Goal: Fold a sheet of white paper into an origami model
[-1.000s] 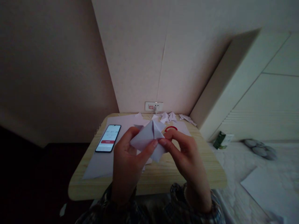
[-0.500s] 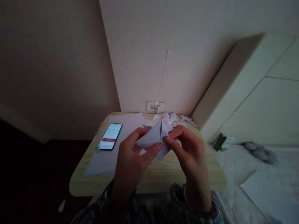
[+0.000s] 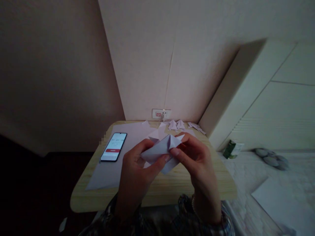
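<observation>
Above the small wooden table (image 3: 172, 188) I hold a piece of folded white paper (image 3: 157, 150) between both hands. My left hand (image 3: 137, 164) grips its left side, thumb pressed on the near face. My right hand (image 3: 197, 157) pinches the right side near a raised, pointed fold; some of its fingers are hidden behind the paper. Beyond the hands, several folded paper pieces (image 3: 173, 125) lie along the table's back edge. White paper sheets (image 3: 105, 177) lie flat at the left, partly under a phone (image 3: 114, 147) with its screen lit.
A wall socket (image 3: 161, 114) with a plug in it sits just above the table's back edge. To the right, a pale quilted surface (image 3: 242, 177) carries a green and white box (image 3: 230, 149), a grey object (image 3: 270, 159) and a white sheet (image 3: 278, 203).
The folded paper has tilted, and its upper point now bends out toward the right. My right fingers have shifted on the fold. The whole view has moved slightly.
</observation>
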